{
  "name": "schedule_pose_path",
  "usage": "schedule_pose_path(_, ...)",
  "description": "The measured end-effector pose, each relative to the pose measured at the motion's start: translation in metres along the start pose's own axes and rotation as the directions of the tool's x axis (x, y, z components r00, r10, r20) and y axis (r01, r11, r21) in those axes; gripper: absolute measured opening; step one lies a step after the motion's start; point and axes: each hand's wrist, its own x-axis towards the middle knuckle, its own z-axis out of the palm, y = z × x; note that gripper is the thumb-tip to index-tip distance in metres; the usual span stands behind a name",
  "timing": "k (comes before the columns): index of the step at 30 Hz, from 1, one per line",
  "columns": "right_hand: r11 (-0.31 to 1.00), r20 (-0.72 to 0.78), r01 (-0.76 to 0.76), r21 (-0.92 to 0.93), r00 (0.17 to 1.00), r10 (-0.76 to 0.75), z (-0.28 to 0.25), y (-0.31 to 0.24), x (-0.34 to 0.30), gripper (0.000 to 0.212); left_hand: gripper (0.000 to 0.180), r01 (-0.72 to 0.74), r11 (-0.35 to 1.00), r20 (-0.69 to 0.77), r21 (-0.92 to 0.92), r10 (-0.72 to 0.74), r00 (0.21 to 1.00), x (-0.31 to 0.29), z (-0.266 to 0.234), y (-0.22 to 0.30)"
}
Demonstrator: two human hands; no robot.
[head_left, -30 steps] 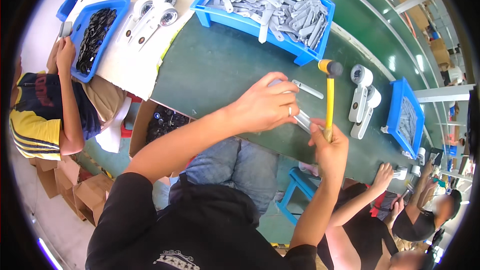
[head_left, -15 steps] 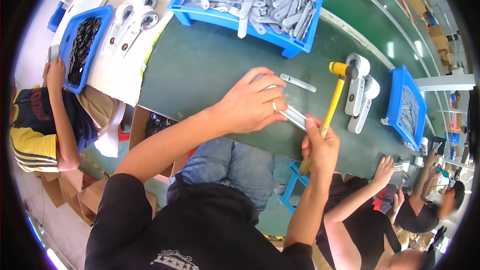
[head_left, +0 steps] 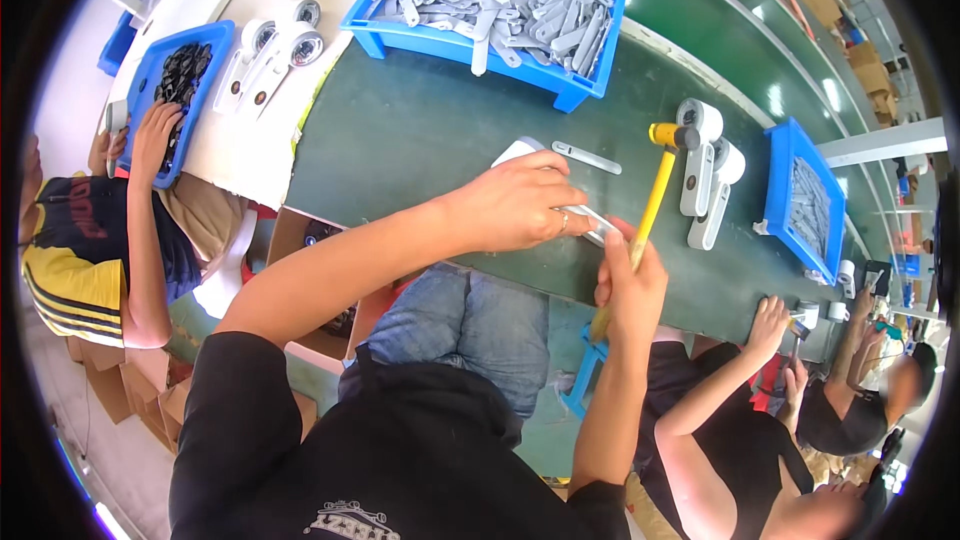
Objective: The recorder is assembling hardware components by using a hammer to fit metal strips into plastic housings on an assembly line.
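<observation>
A white handheld device [head_left: 513, 151] with a rounded end lies under my left hand [head_left: 525, 205], whose fingers close over it. Its narrow end pokes out toward my right hand [head_left: 634, 285]. The right hand is wrapped round the yellow handle of a hammer [head_left: 656, 194], with the yellow-and-black head pointing away from me. My right fingertips are at the device's narrow end; whether they grip it too I cannot tell. Just beyond my hands, a slim grey strip [head_left: 587, 158] lies on the dark green table [head_left: 400, 150].
A blue bin [head_left: 460, 40] heaped with grey strips stands at the far side. Two white handheld fans [head_left: 697, 180] lie to the right, before a smaller blue bin [head_left: 800, 210]. Co-workers sit on both sides; the left one reaches into a blue tray [head_left: 215, 60] of black parts.
My left hand has shifted slightly down and turned, so the device's rounded end now shows past it. My right hand still grips the hammer. The left co-worker's hand has moved into the tray.
</observation>
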Motion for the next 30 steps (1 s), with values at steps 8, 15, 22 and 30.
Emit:
schedule_pose_path(8, 0.962, -0.04, 0.186, -0.201, 0.98, -0.197, -0.021, 0.003, -0.113, 0.052, 0.015, 0.0, 1.0, -0.023, -0.023, -0.001, 1.0, 0.0, 0.001, -0.003)
schedule_pose_path(15, 0.971, -0.048, 0.0, -0.239, 0.999, -0.011, -0.018, 0.017, -0.119, 0.052, 0.015, 0.006, 0.999, -0.022, -0.034, -0.007, 1.0, 0.0, 0.003, -0.002)
schedule_pose_path(22, 0.942, -0.014, -0.006, -0.336, 1.0, 0.002, -0.02, 0.014, -0.121, 0.052, 0.015, 0.03, 0.998, -0.013, -0.046, -0.031, 0.999, 0.0, 0.001, 0.001)
schedule_pose_path(30, 0.927, -0.022, 0.074, -0.369, 0.996, -0.088, -0.028, 0.019, -0.128, 0.053, 0.015, 0.014, 0.998, -0.013, -0.054, -0.015, 1.0, 0.001, 0.002, 0.0)
